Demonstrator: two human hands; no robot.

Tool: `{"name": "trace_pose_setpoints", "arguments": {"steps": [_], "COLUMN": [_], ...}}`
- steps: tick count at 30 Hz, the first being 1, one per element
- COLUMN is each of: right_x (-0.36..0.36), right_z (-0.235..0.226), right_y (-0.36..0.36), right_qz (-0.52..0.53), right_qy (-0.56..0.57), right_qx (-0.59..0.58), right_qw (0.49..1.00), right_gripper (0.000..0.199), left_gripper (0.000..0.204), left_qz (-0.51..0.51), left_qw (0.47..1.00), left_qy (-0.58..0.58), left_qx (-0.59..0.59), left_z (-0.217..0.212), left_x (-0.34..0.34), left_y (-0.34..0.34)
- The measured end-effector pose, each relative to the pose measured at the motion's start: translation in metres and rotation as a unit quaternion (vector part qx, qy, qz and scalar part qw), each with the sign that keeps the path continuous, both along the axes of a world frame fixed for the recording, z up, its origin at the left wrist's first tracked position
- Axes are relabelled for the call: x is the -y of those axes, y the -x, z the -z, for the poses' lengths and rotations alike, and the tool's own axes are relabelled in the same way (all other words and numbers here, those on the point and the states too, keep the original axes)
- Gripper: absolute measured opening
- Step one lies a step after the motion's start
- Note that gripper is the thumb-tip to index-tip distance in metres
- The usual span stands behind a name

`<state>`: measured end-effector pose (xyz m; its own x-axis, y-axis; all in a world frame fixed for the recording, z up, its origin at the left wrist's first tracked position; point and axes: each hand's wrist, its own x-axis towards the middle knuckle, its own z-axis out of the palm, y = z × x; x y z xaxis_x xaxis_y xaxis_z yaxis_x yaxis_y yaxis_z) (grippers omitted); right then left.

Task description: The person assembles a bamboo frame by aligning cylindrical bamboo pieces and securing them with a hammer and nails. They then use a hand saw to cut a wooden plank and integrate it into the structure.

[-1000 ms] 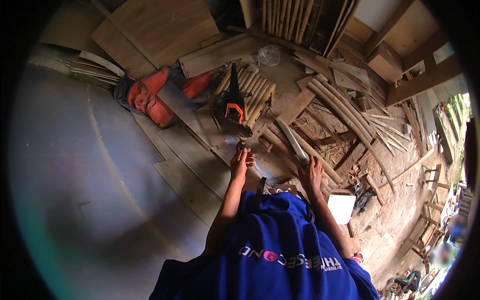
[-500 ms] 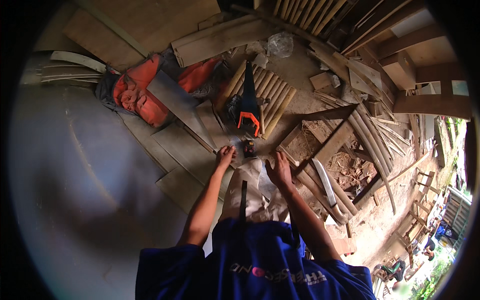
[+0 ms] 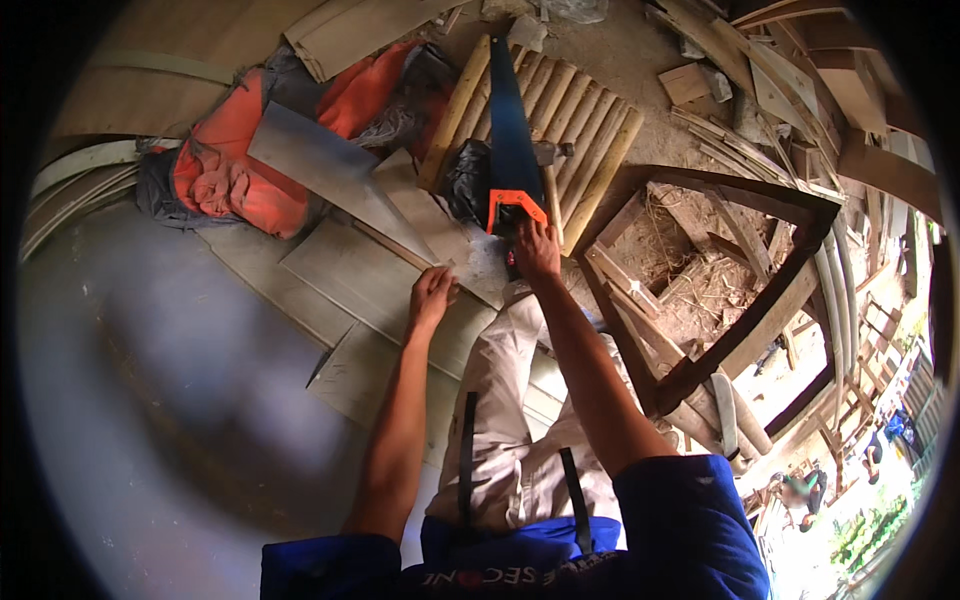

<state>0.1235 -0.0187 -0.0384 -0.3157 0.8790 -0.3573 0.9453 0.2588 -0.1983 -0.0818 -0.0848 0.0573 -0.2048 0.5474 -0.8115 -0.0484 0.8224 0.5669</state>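
Note:
A handsaw (image 3: pixel 514 130) with a dark blade and an orange handle (image 3: pixel 517 203) lies ahead of me on a panel of round wooden poles (image 3: pixel 590 135). My right hand (image 3: pixel 537 252) reaches forward to the handle's near right corner. Its fingers point at the handle; touching or just short of it, I cannot tell. Beside that hand shows a small black and red thing (image 3: pixel 512 262), partly covered. My left hand (image 3: pixel 432 295) hovers over flat boards by the end of a narrow wooden strip (image 3: pixel 388 243). Its fingers are curled in, and their inner side is hidden.
A hammer (image 3: pixel 550 153) rests on the poles beside the saw, and a black plastic bag (image 3: pixel 468 180) lies left of it. Flat boards (image 3: pixel 345 270) and orange cloth (image 3: pixel 235 180) are on the left. A wooden frame (image 3: pixel 770 310) stands at the right.
My right hand has moved forward and left, up to the saw's handle. My left hand has shifted slightly left. The view has moved, and the saw appears larger.

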Motion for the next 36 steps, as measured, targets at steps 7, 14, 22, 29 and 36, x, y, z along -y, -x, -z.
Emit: {"name": "trace_pose_setpoints", "arguments": {"steps": [7,14,22,29,36], "right_x": [-0.004,0.041,0.21,0.313,0.324], "right_z": [-0.108,-0.298,-0.455,-0.463,-0.442], "right_y": [-0.016,-0.089,-0.213,-0.326,-0.425], "right_qz": [0.132,0.309,0.564,0.624,0.647], "right_qy": [-0.044,-0.128,-0.213,-0.299,-0.363], "right_qx": [-0.158,-0.359,-0.34,-0.407,-0.333], "right_qw": [0.978,0.871,0.722,0.596,0.582], "right_gripper": [0.049,0.025,0.02,0.022,0.019], "left_gripper": [0.022,0.031,0.042,0.034,0.043], "left_qz": [-0.086,0.006,0.172,0.179,0.436], "left_qw": [0.996,0.982,0.941,0.844,0.644], "left_qy": [0.011,-0.189,-0.285,-0.502,-0.59], "left_qx": [-0.03,0.01,-0.058,-0.05,-0.219], "left_z": [-0.048,-0.117,-0.125,-0.187,-0.214], "left_x": [0.038,-0.026,-0.152,-0.136,-0.048], "left_y": [0.021,0.006,-0.153,-0.442,-0.712]}}
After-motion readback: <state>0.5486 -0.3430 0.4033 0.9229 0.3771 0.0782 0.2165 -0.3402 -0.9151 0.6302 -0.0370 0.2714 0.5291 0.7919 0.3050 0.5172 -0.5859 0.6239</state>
